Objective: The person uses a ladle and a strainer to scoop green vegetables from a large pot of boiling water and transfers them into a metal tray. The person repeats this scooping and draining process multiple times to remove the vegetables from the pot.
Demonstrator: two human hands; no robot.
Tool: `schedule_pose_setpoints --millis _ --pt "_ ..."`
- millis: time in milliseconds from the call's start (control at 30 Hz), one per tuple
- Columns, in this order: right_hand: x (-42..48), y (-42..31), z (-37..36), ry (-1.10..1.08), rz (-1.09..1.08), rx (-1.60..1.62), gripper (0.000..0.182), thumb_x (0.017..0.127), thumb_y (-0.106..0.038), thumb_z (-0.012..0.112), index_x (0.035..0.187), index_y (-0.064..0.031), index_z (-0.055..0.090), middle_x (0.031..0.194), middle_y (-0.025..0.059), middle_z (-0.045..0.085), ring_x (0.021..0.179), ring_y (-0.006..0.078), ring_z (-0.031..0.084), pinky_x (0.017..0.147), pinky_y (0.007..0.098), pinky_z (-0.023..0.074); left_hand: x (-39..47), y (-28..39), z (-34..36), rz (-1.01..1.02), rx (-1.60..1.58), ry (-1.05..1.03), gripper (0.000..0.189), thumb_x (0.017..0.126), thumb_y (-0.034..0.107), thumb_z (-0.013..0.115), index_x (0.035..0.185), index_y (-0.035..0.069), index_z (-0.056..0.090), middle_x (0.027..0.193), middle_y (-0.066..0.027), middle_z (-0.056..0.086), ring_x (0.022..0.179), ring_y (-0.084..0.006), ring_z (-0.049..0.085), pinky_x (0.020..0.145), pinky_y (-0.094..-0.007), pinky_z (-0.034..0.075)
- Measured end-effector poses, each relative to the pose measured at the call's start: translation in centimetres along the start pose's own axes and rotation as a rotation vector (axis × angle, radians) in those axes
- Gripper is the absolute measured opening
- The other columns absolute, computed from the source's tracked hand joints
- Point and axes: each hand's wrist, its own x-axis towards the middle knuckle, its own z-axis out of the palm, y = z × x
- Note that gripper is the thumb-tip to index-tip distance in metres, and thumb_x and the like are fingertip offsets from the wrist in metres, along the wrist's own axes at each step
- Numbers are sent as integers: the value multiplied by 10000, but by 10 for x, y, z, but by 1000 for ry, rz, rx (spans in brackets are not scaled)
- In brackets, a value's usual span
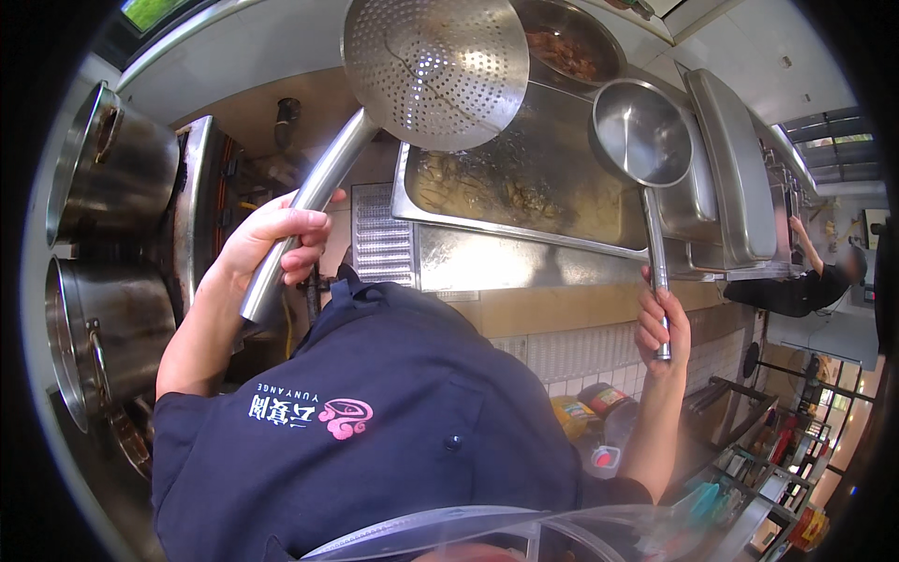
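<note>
My left hand [284,242] grips the thick metal handle of a large perforated skimmer [435,70], whose round bowl is raised over the left rear part of a rectangular steel pan [520,235]. Cloudy yellowish liquid [590,204] with dark pieces fills the pan. On the other side, my right hand [661,316] is closed around the handle of a deep steel ladle [642,133]. The ladle's bowl shows no contents and is held above the pan's right end. Behind the pan, partly covered by the skimmer, a round metal bowl [611,42] holds reddish-brown pieces of food.
Large steel stockpots [133,168] stand at the left. Steel lids or covered pans [737,168] lie right of the liquid. Bottles and jugs [607,400] are low beside my right arm. A person in dark clothing [793,288] is at the far right, near shelving [779,464].
</note>
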Motion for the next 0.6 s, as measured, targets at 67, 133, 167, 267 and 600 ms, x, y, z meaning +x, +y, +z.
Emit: schedule_pose_setpoints --millis 67,133,167,267,600 --pt "2 2 11 -62 -27 17 316 924 -105 427 1220 5 432 629 -15 357 364 29 287 299 182 257 2 -4 -9 -16 -162 -58 421 842 80 544 1221 -25 392 677 -35 426 386 -74 432 322 -216 386" --pt "4 4 28 -14 -66 -142 316 917 -103 438 1216 -2 428 622 -15 355 361 32 286 299 184 258 3 -6 -16 -35 -320 -123 403 858 81 525 1221 -18 382 671 -29 403 399 -72 438 331 -218 400" --pt "5 5 35 9 -87 -222 316 913 -102 443 1214 -5 425 619 -16 354 360 34 285 300 184 259 3 -7 -20 -44 -400 -157 394 866 82 516 1222 -15 377 668 -26 392 406 -72 441 336 -218 408" --pt "10 10 44 58 -73 -409 305 899 -102 463 1188 -11 432 606 -16 357 359 43 300 301 194 266 7 -7 -27 -42 -485 -274 365 876 76 488 1210 -15 373 650 -18 387 409 -49 419 335 -206 406" --pt "37 20 125 -145 231 -409 392 867 -56 469 1246 19 400 599 16 378 335 56 312 273 201 224 -20 -10 -65 146 -530 -412 338 879 78 483 1205 22 416 701 -25 446 473 -75 443 379 -228 419"
